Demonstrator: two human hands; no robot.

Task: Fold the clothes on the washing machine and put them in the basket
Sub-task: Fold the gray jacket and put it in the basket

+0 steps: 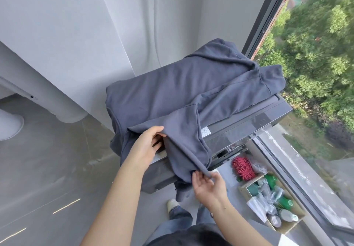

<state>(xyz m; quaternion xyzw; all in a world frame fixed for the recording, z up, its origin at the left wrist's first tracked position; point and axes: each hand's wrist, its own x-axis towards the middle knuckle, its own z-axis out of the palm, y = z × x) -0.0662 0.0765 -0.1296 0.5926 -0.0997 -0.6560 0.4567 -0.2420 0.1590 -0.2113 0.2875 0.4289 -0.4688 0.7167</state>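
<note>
A slate-blue sweatshirt (172,88) of soft, matte knit lies spread over the top of the dark, glossy washing machine (254,123), one sleeve draped toward the far right and its near edge hanging over the front. The left hand (147,146) pinches a fold of the near fabric, fingers curled around it. The right hand (207,185) grips the hem corner lower down. On the floor at the right, a cardboard box (293,226) holds green bottles and plastic-wrapped items, with a red spiky brush (243,168) just beside it.

Grey garment (172,84) draped over dark washing machine (249,123)
</note>
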